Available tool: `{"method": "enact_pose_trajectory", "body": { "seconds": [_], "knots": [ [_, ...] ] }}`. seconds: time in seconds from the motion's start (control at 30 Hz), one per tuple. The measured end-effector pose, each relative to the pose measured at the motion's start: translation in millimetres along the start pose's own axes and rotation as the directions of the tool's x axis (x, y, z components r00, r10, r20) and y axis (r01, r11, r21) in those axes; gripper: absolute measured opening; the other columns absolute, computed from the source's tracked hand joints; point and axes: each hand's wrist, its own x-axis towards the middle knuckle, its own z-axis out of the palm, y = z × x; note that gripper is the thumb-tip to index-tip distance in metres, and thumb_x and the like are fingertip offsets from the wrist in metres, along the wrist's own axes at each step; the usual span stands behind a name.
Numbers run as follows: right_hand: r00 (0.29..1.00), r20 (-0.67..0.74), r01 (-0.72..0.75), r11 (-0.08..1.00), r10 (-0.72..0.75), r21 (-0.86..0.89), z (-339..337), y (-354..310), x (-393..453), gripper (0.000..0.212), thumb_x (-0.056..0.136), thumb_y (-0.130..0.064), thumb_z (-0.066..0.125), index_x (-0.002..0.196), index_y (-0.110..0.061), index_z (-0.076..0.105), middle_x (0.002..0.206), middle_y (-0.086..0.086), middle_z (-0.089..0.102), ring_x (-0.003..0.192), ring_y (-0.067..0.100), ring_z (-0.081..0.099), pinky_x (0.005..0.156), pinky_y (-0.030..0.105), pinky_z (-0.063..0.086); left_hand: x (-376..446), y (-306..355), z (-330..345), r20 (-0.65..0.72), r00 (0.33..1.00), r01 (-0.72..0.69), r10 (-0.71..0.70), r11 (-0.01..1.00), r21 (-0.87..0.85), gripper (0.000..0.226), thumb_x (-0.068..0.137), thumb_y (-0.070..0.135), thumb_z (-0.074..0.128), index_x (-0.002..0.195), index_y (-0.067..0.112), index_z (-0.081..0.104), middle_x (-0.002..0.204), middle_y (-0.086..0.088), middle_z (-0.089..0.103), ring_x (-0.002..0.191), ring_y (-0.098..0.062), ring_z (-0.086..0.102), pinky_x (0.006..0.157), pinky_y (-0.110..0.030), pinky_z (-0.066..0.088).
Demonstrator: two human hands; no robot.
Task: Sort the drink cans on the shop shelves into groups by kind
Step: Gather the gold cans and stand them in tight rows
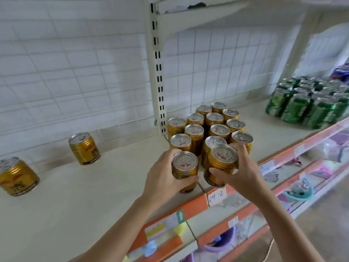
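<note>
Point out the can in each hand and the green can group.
Left-hand gold can (184, 161): head view, on its silver lid.
Right-hand gold can (224, 154): head view, on its silver lid.
Green cans (296, 108): head view, on a front can's side.

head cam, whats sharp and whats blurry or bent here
Head view: the gold cans and both hands, left hand and right hand, are sharp; the green cans at right are smeared; the wall tiles bow from wide-angle distortion; light is soft.
</note>
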Motion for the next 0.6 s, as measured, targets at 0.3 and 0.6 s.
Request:
{"method": "enact_pose_trajectory", "body": {
  "seconds": [0.3, 0.6],
  "knots": [
    [0.995, -0.062, -0.091, 0.989, 0.084, -0.12, -56.2, 54.4, 30.6, 0.065, 0.068, -0.033, 0.08, 0.116, -0.009, 0.042, 0.106, 0.008, 0.06, 0.094, 0.028, 0.058, 0.078, 0.041, 0.049, 20.4, 14.9, 37.8, -0.045, 0.996, 0.074, -0.072, 0.996, 0.046, 0.074, 0.061, 0.041, 0.084, 0.123, 0.019, 0.051, 0.126, -0.002, 0.047, 0.116, -0.017, 0.047, 0.089, -0.023, 0.039],
    [0.986, 0.039, -0.151, 0.963, 0.164, -0.224, -97.4, 89.5, 59.7, 0.061, 0.072, -0.033, 0.077, 0.118, -0.014, 0.04, 0.11, 0.006, 0.055, 0.091, 0.018, 0.048, 0.074, 0.032, 0.042, 26.2, 22.7, 47.8, -0.086, 0.983, 0.17, -0.16, 0.978, 0.123, 0.078, 0.065, 0.043, 0.08, 0.128, 0.018, 0.041, 0.13, -0.007, 0.035, 0.123, -0.023, 0.043, 0.094, -0.028, 0.04]
  ]
}}
